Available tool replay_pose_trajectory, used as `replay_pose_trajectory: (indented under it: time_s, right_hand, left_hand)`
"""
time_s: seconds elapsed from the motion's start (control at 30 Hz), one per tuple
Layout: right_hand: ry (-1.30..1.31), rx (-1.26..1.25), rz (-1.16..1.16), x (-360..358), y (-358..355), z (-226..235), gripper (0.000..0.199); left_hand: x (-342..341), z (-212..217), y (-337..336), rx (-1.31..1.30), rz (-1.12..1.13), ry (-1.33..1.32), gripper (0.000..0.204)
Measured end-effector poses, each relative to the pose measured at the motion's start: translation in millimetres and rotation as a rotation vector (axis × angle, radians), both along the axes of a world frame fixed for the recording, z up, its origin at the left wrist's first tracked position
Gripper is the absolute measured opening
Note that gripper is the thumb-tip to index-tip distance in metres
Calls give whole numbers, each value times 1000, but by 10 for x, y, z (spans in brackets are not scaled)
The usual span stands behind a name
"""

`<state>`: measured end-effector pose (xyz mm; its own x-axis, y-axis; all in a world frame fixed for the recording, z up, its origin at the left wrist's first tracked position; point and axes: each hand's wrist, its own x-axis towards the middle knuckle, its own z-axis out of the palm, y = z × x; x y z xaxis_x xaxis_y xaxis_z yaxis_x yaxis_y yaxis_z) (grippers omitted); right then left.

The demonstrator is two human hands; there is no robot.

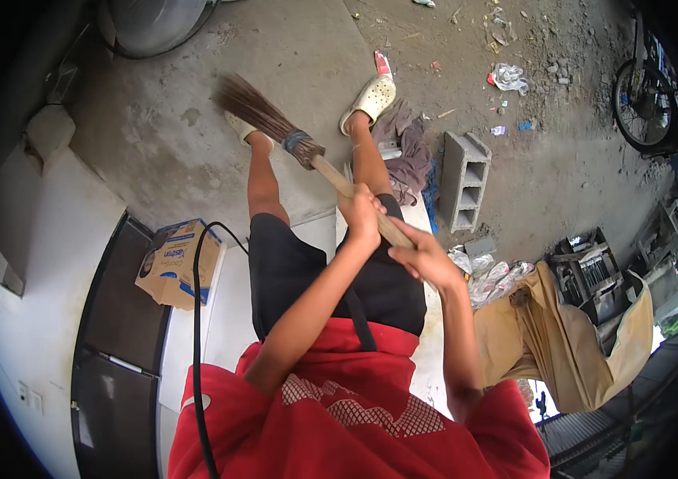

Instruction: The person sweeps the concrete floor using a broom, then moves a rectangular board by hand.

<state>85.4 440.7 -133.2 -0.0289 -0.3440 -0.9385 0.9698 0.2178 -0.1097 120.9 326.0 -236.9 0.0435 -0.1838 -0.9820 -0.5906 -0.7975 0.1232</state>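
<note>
A stick broom (pixel 273 126) with brown bristles, a blue-grey binding and a pale wooden handle slants across my body. Its bristle end points up and to the left, close to one of my cream clogs. My left hand (pixel 363 214) is wrapped round the middle of the handle. Farther down, toward the handle's end, my right hand (pixel 426 257) also grips it. Whether the bristles touch the concrete floor (pixel 163 136) I cannot tell.
A hollow concrete block (pixel 466 182) stands to the right, beside crumpled cloth (pixel 407 152). Litter, including a plastic wrapper (pixel 509 78), lies on the dirt. A bicycle wheel (pixel 646 104) is far right. At left are a cardboard box (pixel 183 259) and a dark fridge-like cabinet (pixel 119 319).
</note>
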Motion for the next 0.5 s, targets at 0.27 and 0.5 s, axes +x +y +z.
replay_pose_trajectory:
  time_s: [0.27,0.5]
  right_hand:
    - [128,583,-199,124,411,377,58]
    - [385,907,-329,409,24,912,71]
  left_hand:
    - [-129,-177,1579,452,-404,164,17]
    - [-236,633,1489,780,-393,485,22]
